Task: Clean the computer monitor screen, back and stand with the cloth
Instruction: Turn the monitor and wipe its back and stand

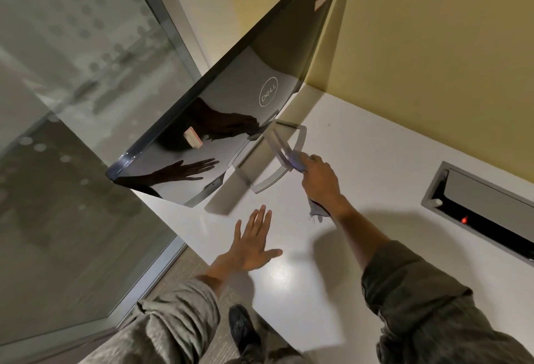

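I read DELL on glossy black monitor (245,80) back; right hand (319,178) grips cloth (316,210) against silver stand (291,147); left hand (251,242) spread flat on desk (375,161).

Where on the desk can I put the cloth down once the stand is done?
Bare desk lies between the stand and the cable box, and along the yellow wall. The near patch between left hand and right hand is also free. It is crowded under the monitor, around the stand.

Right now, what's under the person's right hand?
The right hand grips a grey cloth against the monitor stand's curved base. The cloth's tail hangs below the wrist; the base's part under the hand is hidden.
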Motion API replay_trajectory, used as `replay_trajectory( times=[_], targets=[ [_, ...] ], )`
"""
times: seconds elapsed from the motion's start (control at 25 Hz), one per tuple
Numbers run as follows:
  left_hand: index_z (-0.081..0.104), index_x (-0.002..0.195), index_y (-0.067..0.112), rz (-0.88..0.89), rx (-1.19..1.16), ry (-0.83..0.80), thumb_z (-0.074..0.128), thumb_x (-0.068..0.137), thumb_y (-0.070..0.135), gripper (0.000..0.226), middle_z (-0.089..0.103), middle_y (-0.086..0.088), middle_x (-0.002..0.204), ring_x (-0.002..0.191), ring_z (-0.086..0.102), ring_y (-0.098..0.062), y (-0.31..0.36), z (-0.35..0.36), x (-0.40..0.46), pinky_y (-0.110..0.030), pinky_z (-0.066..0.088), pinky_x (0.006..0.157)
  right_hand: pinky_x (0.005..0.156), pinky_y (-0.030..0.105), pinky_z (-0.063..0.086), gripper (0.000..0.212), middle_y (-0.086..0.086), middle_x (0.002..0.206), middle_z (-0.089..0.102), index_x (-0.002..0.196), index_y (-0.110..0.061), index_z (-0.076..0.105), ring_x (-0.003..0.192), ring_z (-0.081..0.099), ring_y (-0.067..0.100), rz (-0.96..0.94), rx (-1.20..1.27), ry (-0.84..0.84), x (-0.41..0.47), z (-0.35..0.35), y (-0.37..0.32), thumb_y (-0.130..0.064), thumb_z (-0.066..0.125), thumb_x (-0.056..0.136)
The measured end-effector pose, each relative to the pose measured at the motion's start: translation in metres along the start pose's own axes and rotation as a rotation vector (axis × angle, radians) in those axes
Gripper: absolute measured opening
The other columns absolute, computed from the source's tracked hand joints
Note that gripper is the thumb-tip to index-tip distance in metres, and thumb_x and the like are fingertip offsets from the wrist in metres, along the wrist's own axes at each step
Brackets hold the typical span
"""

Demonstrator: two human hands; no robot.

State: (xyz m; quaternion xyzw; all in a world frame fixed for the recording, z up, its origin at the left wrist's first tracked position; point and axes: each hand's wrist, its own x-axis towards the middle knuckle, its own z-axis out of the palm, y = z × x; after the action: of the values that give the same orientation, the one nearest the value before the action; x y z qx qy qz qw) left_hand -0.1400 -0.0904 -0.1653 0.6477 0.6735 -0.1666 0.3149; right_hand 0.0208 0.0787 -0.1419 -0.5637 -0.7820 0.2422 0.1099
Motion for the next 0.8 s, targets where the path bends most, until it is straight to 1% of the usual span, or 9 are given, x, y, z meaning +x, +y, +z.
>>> replay_trajectory(
  times=[0.04,0.12,0.2,0.28,0.4,0.52,0.6,0.68,0.8],
  targets=[
    [-0.033,0.142,0.026,-0.007,0.001,-0.011,0.036,0.088,0.071,0.099,-0.044,0.009,0.143,0.139,-0.033,-0.013,-0.001,0.0,0.002,-0.052,-0.017,0.112,0.08,0.046,0.05,0.057,0.013,0.12,0.055,0.142,-0.022,0.039,0.099,0.059,0.039,0.011,0.034,0.069,0.001,-0.006,-0.004,-0.003,0.048,0.089],
    [-0.037,0.137,0.029,-0.02,-0.006,-0.05,0.038,0.088,0.07,0.099,-0.048,0.01,0.141,0.135,-0.038,-0.011,-0.002,0.0,0.005,-0.052,-0.019,0.111,0.083,0.047,0.053,0.053,0.01,0.133,0.051,0.142,-0.024,0.039,0.108,0.056,0.034,-0.034,0.125,0.201,0.008,-0.016,-0.027,-0.006,0.049,0.094],
    [-0.04,0.133,0.031,-0.021,-0.018,-0.09,0.039,0.088,0.069,0.099,-0.05,0.01,0.138,0.13,-0.042,-0.009,-0.002,-0.002,0.007,-0.052,-0.02,0.11,0.083,0.047,0.054,0.056,0.005,0.143,0.043,0.144,-0.028,0.038,0.116,0.052,0.029,-0.131,0.165,0.221,0.017,-0.023,-0.048,-0.007,0.052,0.094],
    [-0.041,0.132,0.032,-0.015,-0.026,-0.098,0.04,0.088,0.068,0.099,-0.051,0.01,0.137,0.128,-0.044,-0.009,-0.003,-0.002,0.007,-0.051,-0.021,0.11,0.081,0.048,0.056,0.062,0.004,0.145,0.039,0.145,-0.032,0.035,0.118,0.05,0.028,-0.163,0.131,0.201,0.02,-0.016,-0.054,-0.008,0.055,0.092],
    [-0.042,0.131,0.034,-0.001,-0.044,-0.105,0.041,0.088,0.068,0.1,-0.054,0.012,0.133,0.126,-0.046,-0.01,-0.004,-0.004,0.008,-0.05,-0.024,0.108,0.083,0.046,0.056,0.067,0.006,0.148,0.034,0.148,-0.035,0.03,0.12,0.048,0.027,-0.086,0.076,0.154,0.018,0.004,-0.048,-0.014,0.06,0.091],
    [-0.042,0.134,0.032,0.005,-0.047,-0.123,0.041,0.088,0.067,0.101,-0.053,0.011,0.135,0.128,-0.046,-0.011,-0.003,-0.005,0.007,-0.05,-0.025,0.107,0.087,0.044,0.056,0.067,0.008,0.15,0.032,0.149,-0.034,0.028,0.12,0.049,0.026,-0.045,0.032,0.138,0.012,0.013,-0.046,-0.018,0.059,0.092],
    [-0.038,0.138,0.03,0.0,-0.057,-0.121,0.042,0.088,0.066,0.101,-0.051,0.01,0.139,0.13,-0.044,-0.011,-0.003,-0.006,0.007,-0.05,-0.023,0.108,0.086,0.042,0.055,0.065,0.008,0.147,0.035,0.148,-0.031,0.031,0.115,0.051,0.027,-0.023,0.004,0.119,0.006,0.014,-0.039,-0.015,0.058,0.091],
    [-0.036,0.141,0.029,-0.002,-0.057,-0.112,0.043,0.088,0.066,0.101,-0.049,0.01,0.14,0.133,-0.041,-0.011,-0.001,-0.006,0.005,-0.051,-0.022,0.109,0.088,0.043,0.053,0.063,0.01,0.141,0.039,0.147,-0.027,0.033,0.114,0.051,0.03,0.002,-0.023,0.035,-0.005,0.019,-0.021,-0.012,0.056,0.091],
    [-0.036,0.141,0.029,-0.003,-0.056,-0.117,0.043,0.088,0.066,0.102,-0.049,0.009,0.14,0.136,-0.039,-0.013,-0.002,-0.006,0.006,-0.051,-0.021,0.11,0.089,0.041,0.05,0.06,0.013,0.136,0.043,0.148,-0.026,0.03,0.113,0.052,0.033,-0.015,-0.073,-0.102,-0.017,0.019,0.003,-0.012,0.05,0.094]
  ],
)
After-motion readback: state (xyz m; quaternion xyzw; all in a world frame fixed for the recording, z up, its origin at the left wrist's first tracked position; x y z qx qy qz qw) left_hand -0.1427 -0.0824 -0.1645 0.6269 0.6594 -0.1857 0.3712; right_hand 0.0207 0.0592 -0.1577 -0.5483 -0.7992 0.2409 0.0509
